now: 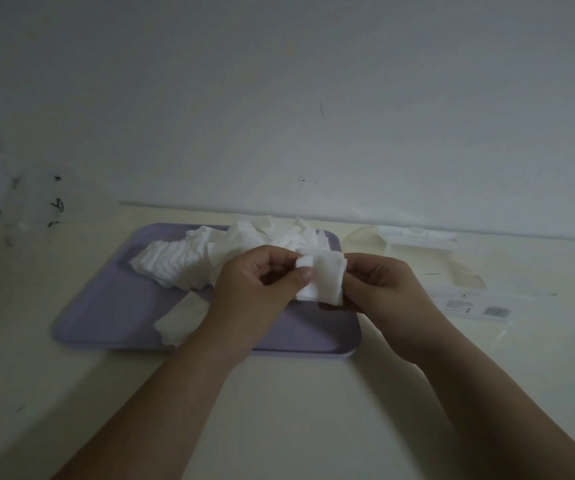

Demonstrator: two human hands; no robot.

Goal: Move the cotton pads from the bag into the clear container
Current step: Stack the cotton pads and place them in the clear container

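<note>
Both hands hold a small stack of white square cotton pads (pixel 326 280) above the lilac tray (pixel 106 313). My left hand (pixel 262 289) pinches its left side with thumb on top. My right hand (pixel 383 289) grips its right edge. Several more cotton pads (pixel 175 263) lie fanned and heaped across the tray's far half, and another small stack (pixel 178 322) lies near its front. The clear container (pixel 417 242) stands at the back right by the wall. An emptied clear plastic bag (pixel 469 303) with a barcode label lies flat to the right.
The cream tabletop (pixel 296 410) meets a white wall at the back. A faint clear object with dark marks (pixel 42 206) stands at the far left. The table's left edge curves toward me.
</note>
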